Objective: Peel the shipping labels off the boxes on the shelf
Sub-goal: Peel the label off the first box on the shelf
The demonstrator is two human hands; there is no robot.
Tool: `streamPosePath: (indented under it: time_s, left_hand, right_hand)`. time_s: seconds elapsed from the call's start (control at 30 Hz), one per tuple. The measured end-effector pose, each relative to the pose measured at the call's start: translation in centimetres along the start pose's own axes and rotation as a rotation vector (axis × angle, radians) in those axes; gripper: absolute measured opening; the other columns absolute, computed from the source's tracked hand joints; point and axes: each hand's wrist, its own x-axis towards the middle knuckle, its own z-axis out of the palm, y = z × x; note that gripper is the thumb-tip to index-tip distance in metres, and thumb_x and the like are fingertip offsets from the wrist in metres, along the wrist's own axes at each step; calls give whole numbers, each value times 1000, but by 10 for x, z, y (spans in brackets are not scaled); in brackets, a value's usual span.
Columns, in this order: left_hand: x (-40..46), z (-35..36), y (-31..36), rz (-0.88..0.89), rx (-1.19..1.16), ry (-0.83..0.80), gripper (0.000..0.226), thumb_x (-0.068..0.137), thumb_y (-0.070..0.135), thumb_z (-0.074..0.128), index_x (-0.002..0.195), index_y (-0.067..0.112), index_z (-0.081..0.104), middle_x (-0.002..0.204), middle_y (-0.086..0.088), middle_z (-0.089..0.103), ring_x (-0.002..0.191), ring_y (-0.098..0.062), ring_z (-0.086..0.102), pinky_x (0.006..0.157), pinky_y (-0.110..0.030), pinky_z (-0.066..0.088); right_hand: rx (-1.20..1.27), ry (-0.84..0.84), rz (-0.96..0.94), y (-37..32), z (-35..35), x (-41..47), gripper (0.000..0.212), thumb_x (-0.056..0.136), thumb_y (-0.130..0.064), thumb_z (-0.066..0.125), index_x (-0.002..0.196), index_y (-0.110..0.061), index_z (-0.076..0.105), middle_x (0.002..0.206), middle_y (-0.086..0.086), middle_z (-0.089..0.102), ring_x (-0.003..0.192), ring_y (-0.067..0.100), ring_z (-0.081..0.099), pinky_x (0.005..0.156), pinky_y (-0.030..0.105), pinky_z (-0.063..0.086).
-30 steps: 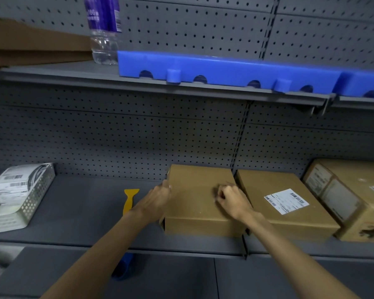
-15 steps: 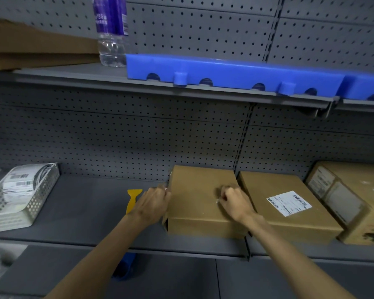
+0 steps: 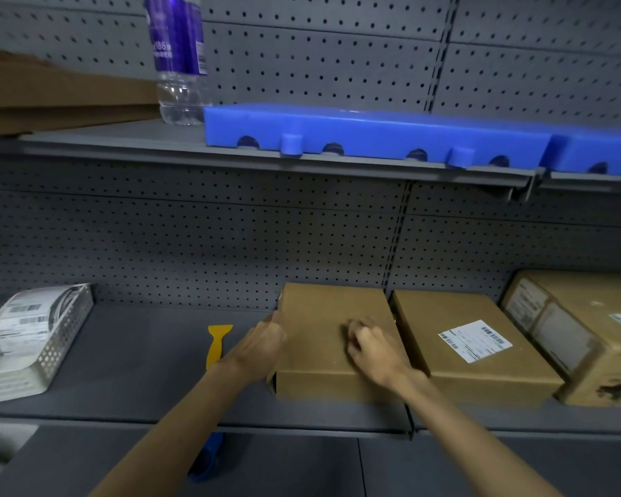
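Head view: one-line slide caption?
Left hand steadies bare box; right hand picks at its top; labelled box alongside.

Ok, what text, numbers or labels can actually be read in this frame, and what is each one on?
"186": on the purple wrap of the water bottle; the smaller print under it is blurred.
Shipping label on the middle box: barcodes and print, too small to read.
Stickers on the right box: blurred, unreadable.
Peeled labels in the white basket: barcodes only, text unreadable.
Box under the hands: no text visible.
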Motion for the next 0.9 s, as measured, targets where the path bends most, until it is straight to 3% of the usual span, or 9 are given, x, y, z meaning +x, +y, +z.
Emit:
streamPosePath:
  time_s: [0.07, 0.13, 0.3, 0.43, 0.57, 0.63, 0.73, 0.8, 0.9]
  left_hand:
    - [4, 3, 5, -8, -68, -4, 28, 101, 5, 28, 126, -3, 37, 70, 2, 39, 58, -15, 36, 49, -28, 28]
    - [6, 3, 10, 35, -125, -51, 37, 103, 12, 24, 139, 6, 30, 72, 2, 37, 62, -19, 37, 62, -40, 38]
    - [14, 4, 24, 149, -125, -92, 45, 100, 13, 29, 143, 26, 25, 83, -9, 46, 72, -21, 43, 71, -47, 45]
    - [20, 11, 49, 266, -83, -49, 51, 94, 6, 34, 139, 30, 27, 74, 3, 46, 63, -13, 43, 59, -33, 39]
    - [24, 26, 93, 369, -47, -19, 38, 97, 12, 32, 129, 34, 36, 89, 6, 49, 75, -15, 48, 71, -41, 50]
    - [25, 38, 118, 411, -50, -61, 33, 98, 16, 30, 123, 37, 36, 79, 3, 51, 68, -16, 48, 67, -45, 51]
    - [23, 59, 158, 478, -27, -129, 24, 99, 22, 29, 115, 38, 35, 78, -2, 53, 71, -19, 50, 65, -39, 43]
    - [22, 75, 188, 551, -38, -142, 20, 97, 25, 32, 111, 39, 33, 72, 0, 52, 68, -23, 53, 67, -39, 47]
    - [19, 99, 235, 616, -41, -178, 9, 98, 35, 33, 106, 36, 29, 80, -3, 60, 69, -29, 58, 66, -42, 51]
  right_hand:
    - [37, -14, -33, -8, -2, -2, 18, 96, -21, 52, 109, -13, 60, 118, 6, 60, 109, 22, 57, 94, 33, 47]
    - [40, 19, -43, -6, -7, -2, 16, 96, -23, 50, 105, -14, 61, 115, 5, 60, 108, 22, 57, 92, 33, 47]
    - [-3, 84, -17, 11, -23, -9, 15, 92, -25, 51, 93, -15, 61, 110, 4, 61, 109, 23, 54, 94, 32, 42]
    - [-37, 154, 9, 24, -42, -26, 14, 93, -24, 50, 94, -16, 62, 107, 2, 62, 110, 22, 52, 94, 31, 41]
    - [-66, 201, 115, 50, -62, -51, 12, 91, -25, 51, 91, -18, 61, 101, 3, 64, 107, 23, 53, 86, 32, 43]
    - [-104, 208, 168, 65, -74, -70, 12, 90, -25, 51, 91, -18, 61, 100, 4, 65, 103, 24, 54, 82, 31, 42]
    - [-152, 257, 264, 90, -94, -106, 14, 90, -26, 51, 91, -18, 62, 100, 4, 65, 100, 24, 57, 79, 32, 44]
    - [-174, 318, 322, 110, -108, -132, 15, 90, -27, 53, 87, -15, 62, 95, 5, 65, 96, 26, 58, 73, 32, 44]
    - [-192, 363, 418, 142, -131, -171, 19, 93, -31, 52, 88, -15, 61, 93, 4, 60, 91, 26, 58, 65, 28, 34]
